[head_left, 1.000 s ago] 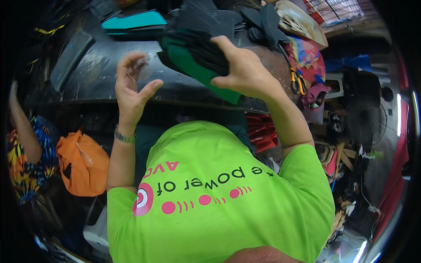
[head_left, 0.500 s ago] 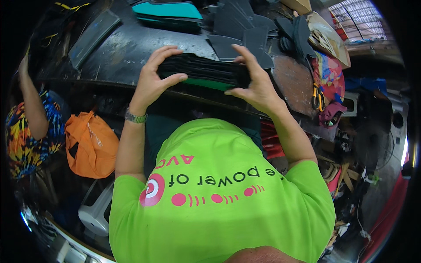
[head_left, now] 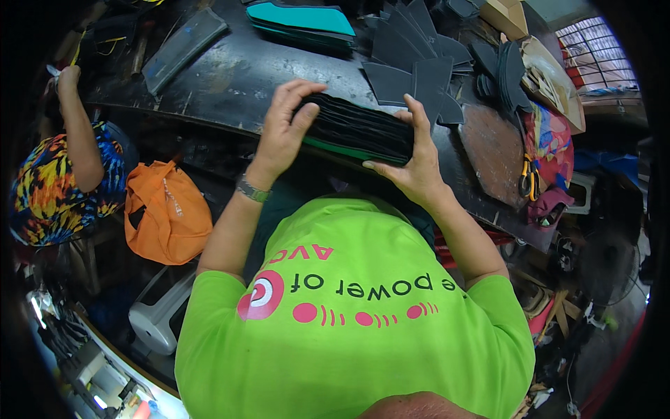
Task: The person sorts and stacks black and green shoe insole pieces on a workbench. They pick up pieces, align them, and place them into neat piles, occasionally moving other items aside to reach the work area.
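Note:
Between my two hands, just over the table's near edge, is a thick stack of black flat pieces (head_left: 359, 126) with green showing along its lower near side. My left hand (head_left: 285, 129) grips the stack's left end, its fingers over the far side and its thumb bent up against the near corner. At the other end my right hand (head_left: 419, 157) clasps the stack, with the thumb below the near edge and the fingers upright along the right side. Farther back on the table lies a pile of teal-topped dark pieces (head_left: 301, 19).
Loose dark cut pieces (head_left: 401, 45) spread over the dark table (head_left: 202, 77). A brown board (head_left: 492, 150) and orange-handled scissors (head_left: 528, 180) are at the right. To the left hang an orange bag (head_left: 167, 216) and a co-worker's arm (head_left: 82, 133). A grey flat slab (head_left: 183, 52) lies at far left.
The whole view has shifted, so the table and stack appear farther right and lower. My left thumb has moved from the stack's near face up to its left corner. Both hands stay on the stack.

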Available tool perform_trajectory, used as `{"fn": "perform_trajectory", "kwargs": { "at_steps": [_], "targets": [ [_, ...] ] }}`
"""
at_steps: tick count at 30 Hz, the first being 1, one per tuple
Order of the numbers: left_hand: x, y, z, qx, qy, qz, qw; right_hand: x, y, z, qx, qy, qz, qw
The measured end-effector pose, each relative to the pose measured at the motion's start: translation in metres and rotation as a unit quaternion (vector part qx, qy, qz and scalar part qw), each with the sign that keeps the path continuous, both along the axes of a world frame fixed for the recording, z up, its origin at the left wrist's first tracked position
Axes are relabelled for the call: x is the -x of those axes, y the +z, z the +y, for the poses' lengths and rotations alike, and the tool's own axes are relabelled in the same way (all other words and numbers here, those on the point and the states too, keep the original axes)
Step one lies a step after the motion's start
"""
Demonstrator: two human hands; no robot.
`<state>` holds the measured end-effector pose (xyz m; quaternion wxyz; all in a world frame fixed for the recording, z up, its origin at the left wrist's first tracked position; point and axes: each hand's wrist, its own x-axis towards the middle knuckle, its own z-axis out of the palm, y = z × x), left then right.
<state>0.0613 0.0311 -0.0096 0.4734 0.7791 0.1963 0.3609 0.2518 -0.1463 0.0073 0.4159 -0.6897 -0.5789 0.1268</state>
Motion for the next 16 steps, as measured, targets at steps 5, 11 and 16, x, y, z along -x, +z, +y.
{"fn": "perform_trajectory", "kwargs": {
  "at_steps": [5, 11, 16],
  "targets": [
    [0.006, 0.013, 0.003, -0.068, -0.080, 0.047, 0.993, 0.001, -0.005, 0.007, -0.015, 0.001, 0.068, 0.998],
    [0.019, 0.021, 0.014, -0.144, -0.101, 0.176, 0.969, -0.010, -0.002, -0.001, 0.012, 0.046, 0.043, 0.998],
    [0.018, 0.007, 0.026, -0.107, -0.144, 0.156, 0.971, -0.020, 0.012, -0.003, 0.115, 0.081, 0.014, 0.990]
  ]
}}
